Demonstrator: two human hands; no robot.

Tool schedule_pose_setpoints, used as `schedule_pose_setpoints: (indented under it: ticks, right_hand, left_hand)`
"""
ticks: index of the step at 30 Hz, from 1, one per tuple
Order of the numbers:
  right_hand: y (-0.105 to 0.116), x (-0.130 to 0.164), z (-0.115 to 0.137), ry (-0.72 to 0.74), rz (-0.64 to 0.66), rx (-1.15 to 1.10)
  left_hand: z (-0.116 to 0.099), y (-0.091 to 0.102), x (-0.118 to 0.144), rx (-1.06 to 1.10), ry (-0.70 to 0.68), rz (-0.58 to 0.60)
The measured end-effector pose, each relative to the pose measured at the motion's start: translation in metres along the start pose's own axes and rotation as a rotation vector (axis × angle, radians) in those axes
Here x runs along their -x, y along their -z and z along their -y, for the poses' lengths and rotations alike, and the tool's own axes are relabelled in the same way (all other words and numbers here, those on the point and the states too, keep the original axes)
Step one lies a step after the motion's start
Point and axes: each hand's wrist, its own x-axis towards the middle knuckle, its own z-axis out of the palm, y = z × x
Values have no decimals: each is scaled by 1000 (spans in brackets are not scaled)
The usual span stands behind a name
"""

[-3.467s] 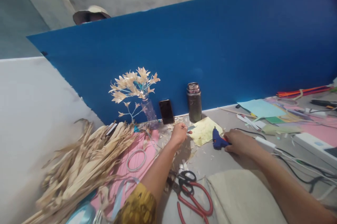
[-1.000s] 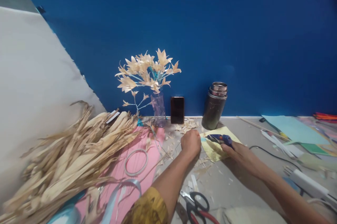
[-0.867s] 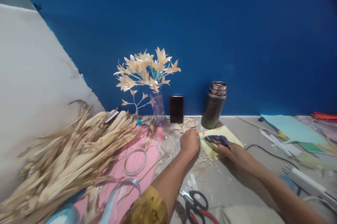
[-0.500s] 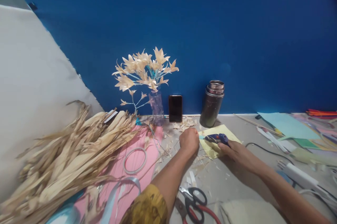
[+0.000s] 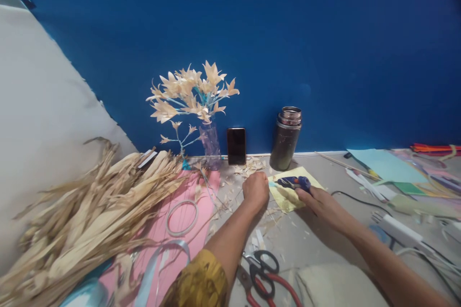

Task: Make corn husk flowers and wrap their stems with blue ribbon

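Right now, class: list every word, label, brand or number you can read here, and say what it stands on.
None can be read.
Phone: screen dark.
Flask: no legible label.
Glue gun, in the right hand: no print that can be made out.

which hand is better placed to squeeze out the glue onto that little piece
Right. The right hand already holds the blue glue gun, nozzle aimed toward the left hand. The left hand is closed on something small at the edge of the yellow paper sheet, so it seems best kept steadying that.
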Motion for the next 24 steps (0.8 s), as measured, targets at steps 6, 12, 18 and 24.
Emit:
schedule_pose_setpoints:
  ticks: [6, 12, 18, 24]
  right_hand:
    - [0, 2, 7, -25, 13, 6]
    - [3, 3, 12, -28, 55, 11]
    - [1, 2, 7, -14, 10, -27]
    - [-6, -2, 0, -26, -70, -58]
  left_hand:
    - [0, 0, 1, -17, -4, 7]
    - [-1, 1, 1, -26, -7, -2]
    - [-2, 2, 1, -31, 6, -6]
    - [-2, 2, 2, -28, 4, -7]
